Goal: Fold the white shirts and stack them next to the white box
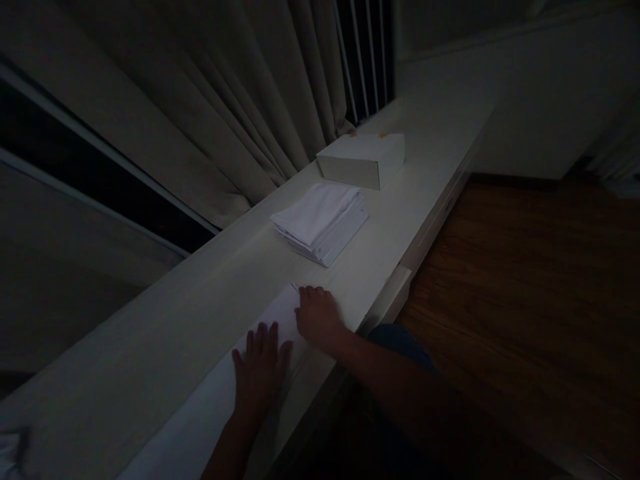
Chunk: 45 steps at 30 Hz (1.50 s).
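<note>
A long white sheet (185, 427), which looks like paper or thin cloth, lies lengthwise along the white counter. My left hand (261, 370) rests flat on it with the fingers spread. At the sheet's far right end, my right hand (320, 319) has its fingers curled over the corner and edge, with the thumb side toward my left hand. A short way beyond my hands sits a stack of folded white sheets (317, 217), its layered edges facing me. Dim light hides the finer details of the material.
A white box (357, 163) with orange tape marks stands behind the stack. Grey curtains (240, 100) hang along the counter's left side. Under the counter's right edge, a drawer (395, 293) is pulled partly out near my knee (403, 340). Wooden floor (525, 280) lies to the right.
</note>
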{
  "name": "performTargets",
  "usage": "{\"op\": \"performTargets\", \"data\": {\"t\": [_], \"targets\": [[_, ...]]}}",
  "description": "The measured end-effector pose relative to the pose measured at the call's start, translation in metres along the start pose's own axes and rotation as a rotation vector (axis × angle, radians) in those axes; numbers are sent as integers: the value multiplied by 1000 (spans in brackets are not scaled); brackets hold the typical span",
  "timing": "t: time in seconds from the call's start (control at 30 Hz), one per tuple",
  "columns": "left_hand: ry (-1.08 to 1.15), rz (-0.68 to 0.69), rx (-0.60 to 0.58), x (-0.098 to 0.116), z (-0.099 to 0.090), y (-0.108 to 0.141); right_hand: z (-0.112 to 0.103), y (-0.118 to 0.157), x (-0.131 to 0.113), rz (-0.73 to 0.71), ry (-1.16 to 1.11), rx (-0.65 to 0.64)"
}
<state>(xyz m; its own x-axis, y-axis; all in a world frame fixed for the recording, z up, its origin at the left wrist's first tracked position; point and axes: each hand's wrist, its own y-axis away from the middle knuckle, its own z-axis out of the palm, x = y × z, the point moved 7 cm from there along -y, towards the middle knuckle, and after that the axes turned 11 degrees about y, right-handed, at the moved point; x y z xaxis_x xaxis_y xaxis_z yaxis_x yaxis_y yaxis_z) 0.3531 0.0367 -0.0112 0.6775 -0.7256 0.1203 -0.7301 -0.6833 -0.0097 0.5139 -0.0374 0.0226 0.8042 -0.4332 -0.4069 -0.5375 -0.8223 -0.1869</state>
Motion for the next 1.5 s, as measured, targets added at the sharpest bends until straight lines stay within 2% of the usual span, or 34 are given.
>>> {"op": "performTargets", "data": {"t": [0.07,0.17,0.37,0.53,0.63,0.8,0.97,1.07,1.2,1.33,1.5], "targets": [[69,11,-19,15,1,-18,2,-8,17,108,-9,-41],[178,28,-31,28,4,-48,8,-16,26,117,-2,-75],[472,7,-5,24,-3,-107,9,-23,22,127,24,-32],[544,72,-147,24,-8,-153,10,-27,17,123,10,-28],[585,83,-247,23,-9,-171,13,-31,19,123,-27,-50],[665,90,-393,20,-18,-182,12,-35,24,152,-81,-72],[651,173,-523,25,-25,-186,18,-38,23,120,-94,-113],[627,215,-563,28,-27,-189,22,-40,22,112,-128,-118],[589,235,-577,28,-29,-191,23,-40,25,144,-166,-108],[536,259,-526,24,-33,-190,19,-38,23,98,-166,-93],[620,289,-500,20,-36,-184,20,-38,21,48,-148,-87]]}}
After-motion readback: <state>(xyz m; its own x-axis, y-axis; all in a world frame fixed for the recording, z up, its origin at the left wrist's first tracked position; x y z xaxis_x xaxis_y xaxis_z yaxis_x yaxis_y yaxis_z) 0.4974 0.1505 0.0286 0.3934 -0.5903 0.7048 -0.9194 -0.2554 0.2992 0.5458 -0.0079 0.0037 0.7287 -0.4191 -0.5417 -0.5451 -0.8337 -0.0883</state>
